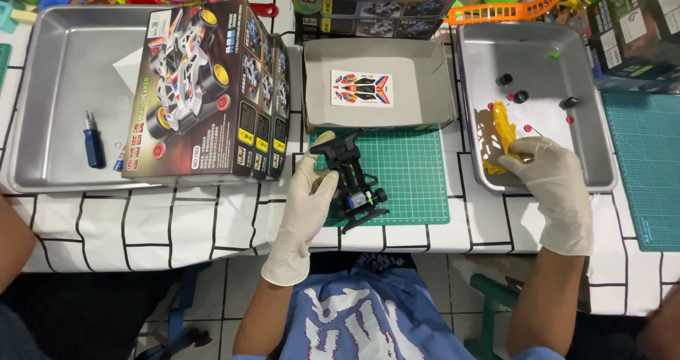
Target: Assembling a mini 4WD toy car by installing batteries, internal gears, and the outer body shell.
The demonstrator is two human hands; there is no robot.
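Both my hands wear white gloves. My left hand (309,201) grips a black toy car chassis (356,181) with small wheels, held over the green cutting mat (414,172). My right hand (552,183) reaches into the right metal tray (588,147) and holds a yellow plastic parts frame (501,130). Small black wheels (515,89) and red bits lie loose in that tray.
An open grey box lid (425,70) holding a sticker sheet (361,89) sits behind the mat. A left metal tray (57,63) carries a blue screwdriver (93,142) and a toy car kit box (205,91). More boxes and colourful plastic toys line the back. Another person's arm (10,243) shows at left.
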